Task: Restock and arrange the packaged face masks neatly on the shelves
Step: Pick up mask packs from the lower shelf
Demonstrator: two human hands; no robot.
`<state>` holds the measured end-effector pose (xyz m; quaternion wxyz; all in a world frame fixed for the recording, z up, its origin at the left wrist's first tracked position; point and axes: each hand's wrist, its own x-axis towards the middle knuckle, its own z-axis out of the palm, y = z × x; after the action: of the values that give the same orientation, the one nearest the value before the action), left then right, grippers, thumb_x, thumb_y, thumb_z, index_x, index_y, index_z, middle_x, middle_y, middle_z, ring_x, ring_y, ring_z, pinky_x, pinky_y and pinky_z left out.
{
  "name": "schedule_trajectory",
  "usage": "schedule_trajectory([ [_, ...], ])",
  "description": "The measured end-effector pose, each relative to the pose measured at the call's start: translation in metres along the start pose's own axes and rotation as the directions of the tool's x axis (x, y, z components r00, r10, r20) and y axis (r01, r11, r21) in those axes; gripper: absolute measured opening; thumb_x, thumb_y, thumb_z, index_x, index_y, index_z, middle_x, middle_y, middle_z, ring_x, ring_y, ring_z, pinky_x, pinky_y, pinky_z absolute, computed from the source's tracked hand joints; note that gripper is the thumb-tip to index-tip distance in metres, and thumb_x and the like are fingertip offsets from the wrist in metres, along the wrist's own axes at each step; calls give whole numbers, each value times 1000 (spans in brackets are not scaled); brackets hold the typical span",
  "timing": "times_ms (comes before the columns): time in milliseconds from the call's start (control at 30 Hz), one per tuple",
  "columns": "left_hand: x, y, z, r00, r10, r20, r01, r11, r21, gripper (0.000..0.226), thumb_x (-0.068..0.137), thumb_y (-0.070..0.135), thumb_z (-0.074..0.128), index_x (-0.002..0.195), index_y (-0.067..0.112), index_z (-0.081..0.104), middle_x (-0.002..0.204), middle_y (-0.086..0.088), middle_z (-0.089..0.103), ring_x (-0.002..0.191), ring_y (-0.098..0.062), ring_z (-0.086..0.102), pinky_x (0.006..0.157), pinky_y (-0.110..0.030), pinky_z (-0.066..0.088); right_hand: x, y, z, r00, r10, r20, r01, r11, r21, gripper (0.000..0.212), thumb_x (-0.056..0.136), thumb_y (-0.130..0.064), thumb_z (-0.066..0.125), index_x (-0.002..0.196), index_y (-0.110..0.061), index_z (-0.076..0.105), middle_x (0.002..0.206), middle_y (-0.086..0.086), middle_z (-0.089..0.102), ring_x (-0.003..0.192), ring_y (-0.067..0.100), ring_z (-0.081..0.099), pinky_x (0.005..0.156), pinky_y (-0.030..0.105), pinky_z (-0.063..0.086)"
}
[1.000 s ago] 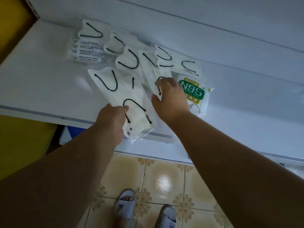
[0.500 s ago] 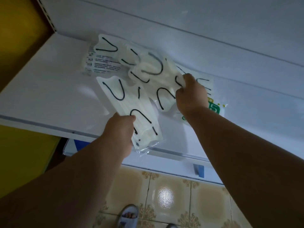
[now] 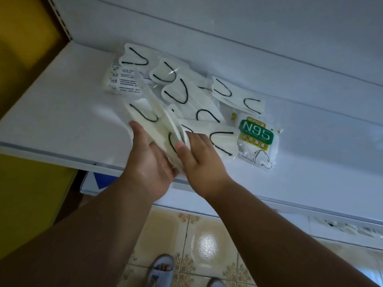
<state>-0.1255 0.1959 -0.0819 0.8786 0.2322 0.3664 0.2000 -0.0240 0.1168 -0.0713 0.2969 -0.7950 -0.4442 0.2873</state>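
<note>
Several clear packets of white face masks (image 3: 182,94) with black ear loops lie fanned across the white shelf (image 3: 51,129). A green-labelled N95 pack (image 3: 256,135) lies at the right of the pile. At the back left, one packet (image 3: 124,81) shows its printed text side. Near the shelf's front edge, my left hand (image 3: 149,162) holds a mask packet (image 3: 145,112) tilted up on its edge. My right hand (image 3: 201,162) presses in from the other side, its thumb pinching the same small stack. The lower ends of the held packets are hidden between my palms.
The shelf's white back panel (image 3: 248,27) rises close behind the pile. A lower shelf (image 3: 342,226) at the right carries more packets. A yellow wall (image 3: 24,38) borders the left side. Below are the tiled floor (image 3: 186,245) and my slippered feet.
My right hand left the rear pile and came forward to meet my left hand. The left hand tipped its packet up on edge. The N95 pack is uncovered again.
</note>
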Motion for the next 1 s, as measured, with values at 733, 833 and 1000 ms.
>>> schedule_trajectory([
  [733,-40,-7,-36,998,38,-54,-42,997,-57,74,85,78,40,138,29,59,133,-6,66,123,-30,63,110,-53,42,-9,-16,15,969,237,76,-234,971,-49,32,100,-17,45,123,-24,65,113,-2,66,105,21,60,92,32,48],
  [833,-33,-9,-36,969,47,-244,-24,995,97,47,87,48,70,126,22,66,116,-6,74,109,-29,70,104,-54,48,-5,-21,18,955,277,109,-296,919,259,39,97,-4,40,120,-23,65,118,-2,64,105,20,62,87,25,51],
  [1000,-32,-8,-31,961,89,-262,-29,974,223,60,69,47,76,123,23,67,112,-6,75,108,-30,70,103,-56,49,-4,-35,13,945,306,113,-301,682,667,39,92,12,37,107,-13,64,122,4,65,103,19,70,86,36,59],
])
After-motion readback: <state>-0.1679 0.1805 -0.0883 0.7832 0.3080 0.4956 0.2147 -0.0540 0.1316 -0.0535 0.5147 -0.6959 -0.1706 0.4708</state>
